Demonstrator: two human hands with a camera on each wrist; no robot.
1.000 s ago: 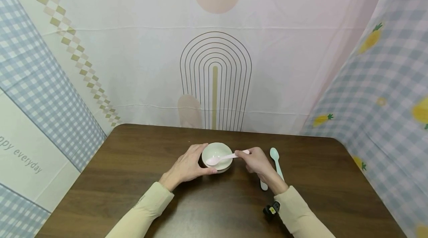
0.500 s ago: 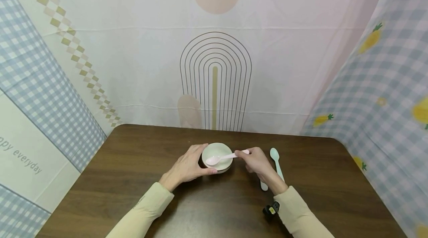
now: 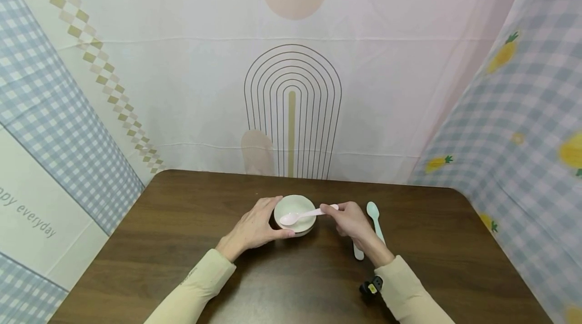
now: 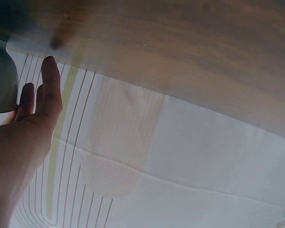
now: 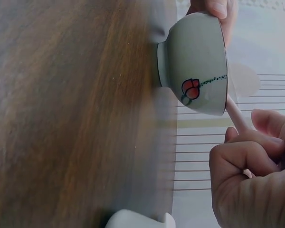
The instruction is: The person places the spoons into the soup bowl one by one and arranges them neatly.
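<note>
A white bowl [image 3: 288, 203] stands upright on the brown table. My left hand [image 3: 255, 225] grips its left side, thumb on the near rim and fingers around the far side. In the right wrist view, the bowl [image 5: 199, 52] has a red flower pattern outside. My right hand [image 3: 351, 222] pinches a pale pink spoon [image 3: 310, 213] by its handle, its head inside the bowl. The spoon's shaft [image 5: 235, 115] passes over the rim. A mint-green spoon [image 3: 373, 210] lies to the right, partly behind my right wrist. Below that wrist shows a pale handle end [image 3: 358, 252].
The dark wooden table [image 3: 191, 243] spreads around the bowl. A patterned white cloth [image 3: 204, 96] hangs behind its far edge, with checked cloth [image 3: 491, 142] on the right. A small black device [image 3: 371, 286] sits at my right cuff.
</note>
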